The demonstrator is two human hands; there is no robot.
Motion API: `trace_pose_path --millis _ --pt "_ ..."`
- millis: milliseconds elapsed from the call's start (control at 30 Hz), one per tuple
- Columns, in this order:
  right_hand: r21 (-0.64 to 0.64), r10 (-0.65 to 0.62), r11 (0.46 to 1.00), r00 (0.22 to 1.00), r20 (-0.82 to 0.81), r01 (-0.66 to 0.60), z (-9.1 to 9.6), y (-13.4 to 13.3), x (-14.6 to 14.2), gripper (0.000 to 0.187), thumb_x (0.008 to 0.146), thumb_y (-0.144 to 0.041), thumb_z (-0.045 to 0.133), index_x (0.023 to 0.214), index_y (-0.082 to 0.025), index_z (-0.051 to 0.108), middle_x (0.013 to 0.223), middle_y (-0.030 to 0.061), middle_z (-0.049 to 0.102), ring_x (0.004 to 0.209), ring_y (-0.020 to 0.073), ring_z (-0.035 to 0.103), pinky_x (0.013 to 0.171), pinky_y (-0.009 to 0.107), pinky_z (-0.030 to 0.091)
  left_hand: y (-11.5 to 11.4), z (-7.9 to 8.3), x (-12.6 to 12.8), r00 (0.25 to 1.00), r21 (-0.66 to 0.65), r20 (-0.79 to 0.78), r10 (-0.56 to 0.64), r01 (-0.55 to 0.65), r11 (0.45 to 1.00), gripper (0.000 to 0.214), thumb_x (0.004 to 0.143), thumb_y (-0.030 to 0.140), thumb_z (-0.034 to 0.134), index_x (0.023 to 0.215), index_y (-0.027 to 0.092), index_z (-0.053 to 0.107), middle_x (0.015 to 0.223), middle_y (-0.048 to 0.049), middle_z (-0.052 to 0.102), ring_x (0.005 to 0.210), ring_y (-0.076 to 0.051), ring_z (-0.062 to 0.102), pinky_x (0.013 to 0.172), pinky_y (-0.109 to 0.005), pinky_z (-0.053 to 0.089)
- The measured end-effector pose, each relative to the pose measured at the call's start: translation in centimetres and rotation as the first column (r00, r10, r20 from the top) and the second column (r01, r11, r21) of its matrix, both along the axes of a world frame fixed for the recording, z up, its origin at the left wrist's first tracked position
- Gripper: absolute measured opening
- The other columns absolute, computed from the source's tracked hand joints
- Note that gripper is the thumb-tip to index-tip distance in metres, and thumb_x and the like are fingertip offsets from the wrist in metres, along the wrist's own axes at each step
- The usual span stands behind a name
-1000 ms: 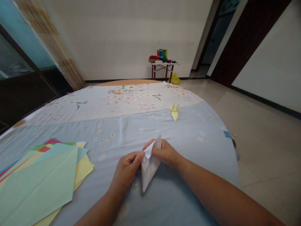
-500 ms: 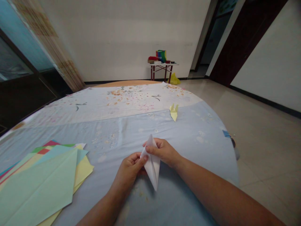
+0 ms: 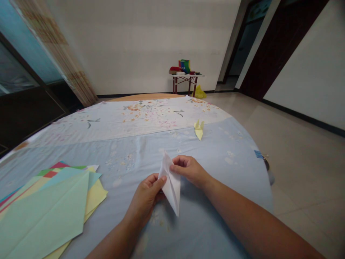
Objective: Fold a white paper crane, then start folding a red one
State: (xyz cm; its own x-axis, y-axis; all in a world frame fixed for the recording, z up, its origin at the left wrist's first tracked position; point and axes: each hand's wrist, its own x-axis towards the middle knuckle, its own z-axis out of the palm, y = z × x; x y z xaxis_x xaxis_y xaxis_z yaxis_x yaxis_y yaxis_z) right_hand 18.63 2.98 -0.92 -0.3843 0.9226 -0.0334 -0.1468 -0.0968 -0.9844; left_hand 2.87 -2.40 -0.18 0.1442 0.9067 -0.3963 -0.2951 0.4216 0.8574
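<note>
I'm pinching white paper [image 3: 174, 187] with left hand [image 3: 146, 192] at its left edge, right hand [image 3: 191, 171] upper right; yellow figure [image 3: 199, 132] lying beyond.

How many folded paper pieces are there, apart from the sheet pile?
2: a white piece held by the left hand and right hand, and a yellow piece beyond them on the tablecloth. No others show.

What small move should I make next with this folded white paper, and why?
Probably use the bare right hand to press along the lengthwise fold of the long, pointed white paper: that fold shows down its lower half, the bare left hand pinches the left edge, and the right thumb sits near the upper right edge.
</note>
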Motion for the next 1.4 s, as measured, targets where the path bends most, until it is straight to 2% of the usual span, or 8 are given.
trace_pose_path --millis 133,433,667,800,900,1067,1267,1400 --pt "0.048 -0.012 0.999 0.999 0.043 0.01 -0.2 -0.1 -0.1 0.033 0.065 -0.041 0.07 0.079 -0.013 0.061 0.069 -0.0008 0.06 0.058 0.0076 0.05 0.058 0.02 0.038 0.1 -0.3 0.0 1.0 0.007 -0.004 -0.001 0.001 1.0 0.03 0.064 0.038 0.071 0.077 0.014 0.057 0.067 -0.0012 0.064 0.06 -0.014 0.059 0.062 -0.028 0.049" --pt "0.067 -0.041 0.997 0.989 0.145 0.031 -0.2 -0.6 -0.7 0.033 0.067 -0.043 0.067 0.079 -0.014 0.06 0.068 -0.001 0.058 0.054 0.0071 0.048 0.052 0.019 0.038 0.2 -0.7 0.1 1.0 0.045 0.007 -0.02 0.019 0.999 0.032 0.065 0.037 0.071 0.081 0.014 0.057 0.068 -0.0008 0.064 0.062 -0.015 0.06 0.066 -0.029 0.047" --pt "0.117 -0.041 0.993 0.981 0.191 0.019 -0.2 -0.9 -1.0 0.025 0.07 -0.038 0.064 0.079 -0.015 0.059 0.069 -0.0018 0.055 0.058 0.0077 0.047 0.053 0.019 0.038 0.1 -1.3 0.0 0.999 0.089 -0.04 -0.031 0.035 0.995 0.034 0.065 0.037 0.071 0.085 0.015 0.056 0.064 0.0009 0.063 0.058 -0.015 0.06 0.065 -0.028 0.046" --pt "0.13 -0.005 0.991 0.986 0.168 -0.017 0.1 -0.8 -0.9 0.021 0.071 -0.032 0.063 0.084 -0.015 0.058 0.074 -0.0018 0.055 0.062 0.0082 0.049 0.057 0.02 0.038 0.1 -1.6 -0.2 0.995 0.051 -0.049 -0.091 0.093 0.994 0.035 0.066 0.035 0.07 0.09 0.015 0.055 0.069 -0.0012 0.066 0.06 -0.016 0.062 0.062 -0.028 0.046" --pt "0.12 0.034 0.992 0.991 0.127 -0.049 0.1 -0.7 -0.7 0.024 0.072 -0.032 0.062 0.091 -0.017 0.059 0.077 -0.0015 0.057 0.061 0.008 0.05 0.058 0.021 0.039 0.1 -1.3 -0.3 0.988 0.01 -0.067 -0.139 0.14 0.99 0.033 0.064 0.034 0.072 0.085 0.016 0.056 0.069 -0.0018 0.066 0.059 -0.017 0.063 0.059 -0.027 0.046" --pt "0.092 0.062 0.993 0.995 0.08 -0.069 -0.2 -0.6 -0.6 0.02 0.072 -0.033 0.063 0.082 -0.016 0.059 0.067 -0.0033 0.053 0.055 0.0065 0.044 0.055 0.02 0.037 0.0 -0.7 -0.2 0.98 -0.021 -0.072 -0.184 0.183 0.983 0.031 0.061 0.03 0.074 0.083 0.015 0.057 0.067 -0.0011 0.066 0.06 -0.017 0.063 0.06 -0.026 0.046" --pt "0.095 0.014 0.995 0.996 0.091 -0.023 0.1 -0.7 -0.7 0.019 0.071 -0.033 0.061 0.072 -0.015 0.054 0.062 -0.0041 0.048 0.052 0.0058 0.039 0.05 0.019 0.032 0.0 -0.6 -0.4 0.958 -0.032 -0.074 -0.277 0.275 0.961 0.03 0.066 0.029 0.071 0.087 0.016 0.056 0.071 -0.001 0.066 0.063 -0.014 0.062 0.062 -0.024 0.045" --pt "0.11 -0.052 0.993 0.994 0.098 0.041 0.3 -0.9 -0.8 0.017 0.07 -0.03 0.061 0.071 -0.015 0.053 0.063 -0.0037 0.048 0.053 0.0062 0.04 0.051 0.019 0.033 0.0 -0.7 -0.5 0.953 -0.031 -0.097 -0.287 0.286 0.958 0.032 0.065 0.028 0.072 0.087 0.015 0.054 0.069 0.0003 0.065 0.063 -0.014 0.061 0.06 -0.023 0.044"
